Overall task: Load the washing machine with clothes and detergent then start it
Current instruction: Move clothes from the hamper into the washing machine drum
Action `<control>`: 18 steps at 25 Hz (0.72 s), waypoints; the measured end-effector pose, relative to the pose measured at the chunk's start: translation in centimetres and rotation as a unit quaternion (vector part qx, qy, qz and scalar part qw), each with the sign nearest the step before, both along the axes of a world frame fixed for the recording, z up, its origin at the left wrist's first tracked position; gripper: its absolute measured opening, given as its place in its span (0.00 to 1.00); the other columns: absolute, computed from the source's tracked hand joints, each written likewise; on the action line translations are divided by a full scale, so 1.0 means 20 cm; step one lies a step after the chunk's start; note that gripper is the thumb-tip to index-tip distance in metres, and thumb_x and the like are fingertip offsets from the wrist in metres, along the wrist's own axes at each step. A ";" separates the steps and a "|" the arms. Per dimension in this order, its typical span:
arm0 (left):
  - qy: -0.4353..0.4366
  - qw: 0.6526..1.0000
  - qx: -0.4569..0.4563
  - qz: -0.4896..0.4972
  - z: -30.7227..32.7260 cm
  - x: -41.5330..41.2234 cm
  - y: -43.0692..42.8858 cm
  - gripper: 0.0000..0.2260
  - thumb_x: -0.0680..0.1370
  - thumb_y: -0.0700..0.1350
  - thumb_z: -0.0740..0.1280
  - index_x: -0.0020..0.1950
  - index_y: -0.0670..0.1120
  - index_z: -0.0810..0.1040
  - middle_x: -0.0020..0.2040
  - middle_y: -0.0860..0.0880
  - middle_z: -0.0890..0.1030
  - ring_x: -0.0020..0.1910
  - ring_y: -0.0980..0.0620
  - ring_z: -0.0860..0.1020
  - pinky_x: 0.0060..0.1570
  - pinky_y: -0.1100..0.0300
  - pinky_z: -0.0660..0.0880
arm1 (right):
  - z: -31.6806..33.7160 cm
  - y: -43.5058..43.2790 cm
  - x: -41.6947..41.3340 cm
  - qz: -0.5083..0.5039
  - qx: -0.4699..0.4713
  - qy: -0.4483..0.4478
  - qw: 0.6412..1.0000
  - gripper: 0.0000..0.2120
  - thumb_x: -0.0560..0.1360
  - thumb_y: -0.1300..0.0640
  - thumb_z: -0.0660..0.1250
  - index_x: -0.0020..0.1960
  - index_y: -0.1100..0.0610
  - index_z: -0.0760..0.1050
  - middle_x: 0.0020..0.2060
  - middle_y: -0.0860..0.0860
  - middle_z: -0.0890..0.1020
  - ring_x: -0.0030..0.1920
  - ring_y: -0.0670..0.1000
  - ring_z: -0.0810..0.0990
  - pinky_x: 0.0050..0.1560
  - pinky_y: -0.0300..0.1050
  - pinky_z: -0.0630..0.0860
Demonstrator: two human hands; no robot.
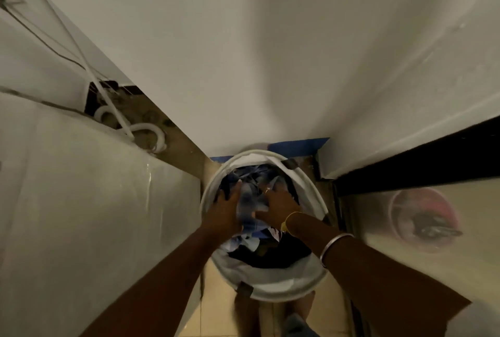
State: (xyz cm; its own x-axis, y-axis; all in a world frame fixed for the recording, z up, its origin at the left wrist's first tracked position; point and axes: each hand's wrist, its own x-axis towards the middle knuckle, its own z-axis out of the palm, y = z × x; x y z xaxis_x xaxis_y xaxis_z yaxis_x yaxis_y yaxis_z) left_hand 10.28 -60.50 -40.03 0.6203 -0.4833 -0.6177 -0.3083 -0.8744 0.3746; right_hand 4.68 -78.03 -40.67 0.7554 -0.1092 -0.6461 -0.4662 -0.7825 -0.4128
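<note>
A round white laundry hamper is seen from above, standing on the tiled floor against the foot of a white wall. It is filled with clothes, dark ones toward the near side and a blue-and-white garment in the middle.

Both hands are reached down into the hamper. The left hand is laid on the left side of the pile, back upward and touching the blue-and-white garment. The picture is blurred there, so it cannot be told whether its fingertips are hooked into the cloth. The right hand is placed flat on the clothes just beside that garment, with the fingers spread and straight and the thumb stretched toward the left hand. The two hands are kept apart, with the garment between them. On the right forearm a silver bangle is worn, and a yellow thread is tied at the wrist.

To the left of the hamper a white appliance wrapped in clear film is seen, possibly the washing machine, with white hoses lying behind it. A strip of blue tape is stuck along the bottom of the wall behind the hamper. On the right a glass panel in a dark frame is found, and a pink round shape is seen in it, not clearly.
</note>
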 end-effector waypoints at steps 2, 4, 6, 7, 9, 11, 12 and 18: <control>-0.013 1.000 0.005 -0.012 -0.18 0.03 0.01 0.47 0.70 0.54 0.73 0.81 0.50 0.46 0.79 0.38 0.52 0.77 0.38 0.55 0.72 0.47 0.63 | -0.14 0.00 0.05 0.024 -0.014 -0.014 1.000 0.38 0.72 0.39 0.67 0.77 0.44 0.55 0.77 0.54 0.55 0.76 0.62 0.54 0.74 0.58 0.59; 0.014 0.998 -0.056 0.006 -0.29 0.05 0.02 0.31 0.74 0.45 0.70 0.76 0.46 0.64 0.72 0.39 0.70 0.69 0.39 0.70 0.65 0.50 0.70 | -0.24 0.00 0.10 0.035 0.002 -0.040 0.999 0.36 0.72 0.38 0.66 0.76 0.43 0.56 0.76 0.55 0.55 0.76 0.62 0.55 0.74 0.60 0.59; 0.015 0.991 -0.116 0.070 -0.31 0.07 0.02 0.16 0.75 0.42 0.69 0.63 0.45 0.76 0.58 0.43 0.81 0.56 0.44 0.80 0.55 0.54 0.74 | -0.29 0.01 0.13 0.011 0.057 -0.049 0.997 0.37 0.72 0.39 0.68 0.76 0.43 0.57 0.76 0.55 0.57 0.76 0.60 0.56 0.74 0.59 0.59; -0.008 0.986 -0.134 0.098 -0.30 0.07 0.03 0.11 0.76 0.40 0.68 0.58 0.43 0.79 0.52 0.42 0.83 0.51 0.45 0.81 0.52 0.56 0.74 | -0.30 0.01 0.15 -0.016 0.091 -0.045 0.995 0.38 0.72 0.40 0.70 0.76 0.44 0.58 0.76 0.55 0.57 0.76 0.59 0.57 0.74 0.58 0.59; -0.092 0.972 -0.168 0.139 -0.25 0.04 0.03 0.06 0.76 0.39 0.67 0.50 0.40 0.82 0.45 0.41 0.84 0.44 0.48 0.81 0.48 0.57 0.75 | -0.25 0.00 0.16 -0.072 0.152 -0.053 0.984 0.42 0.68 0.41 0.75 0.76 0.45 0.59 0.75 0.54 0.59 0.75 0.57 0.59 0.73 0.55 0.62; -0.131 0.952 -0.205 0.185 -0.11 0.00 0.02 0.03 0.76 0.36 0.69 0.47 0.41 0.82 0.42 0.45 0.83 0.40 0.52 0.80 0.43 0.65 0.74 | -0.16 -0.01 0.14 -0.061 0.175 -0.057 0.981 0.46 0.64 0.41 0.78 0.76 0.44 0.58 0.75 0.53 0.61 0.75 0.56 0.60 0.73 0.54 0.63; -0.138 0.944 -0.218 0.204 -0.03 -0.01 0.02 0.03 0.76 0.37 0.68 0.47 0.42 0.82 0.42 0.47 0.83 0.40 0.53 0.79 0.42 0.68 0.72 | -0.12 -0.02 0.12 -0.035 0.170 -0.052 0.983 0.50 0.62 0.40 0.79 0.77 0.43 0.56 0.75 0.52 0.60 0.75 0.55 0.59 0.73 0.54 0.63; -0.106 0.917 -0.311 0.226 0.45 -0.05 -0.03 0.09 0.78 0.39 0.64 0.56 0.45 0.81 0.50 0.50 0.83 0.48 0.51 0.82 0.52 0.60 0.77 | 0.41 -0.04 0.09 -0.043 0.201 -0.117 0.972 0.38 0.63 0.54 0.82 0.69 0.57 0.70 0.63 0.49 0.74 0.64 0.48 0.72 0.66 0.36 0.64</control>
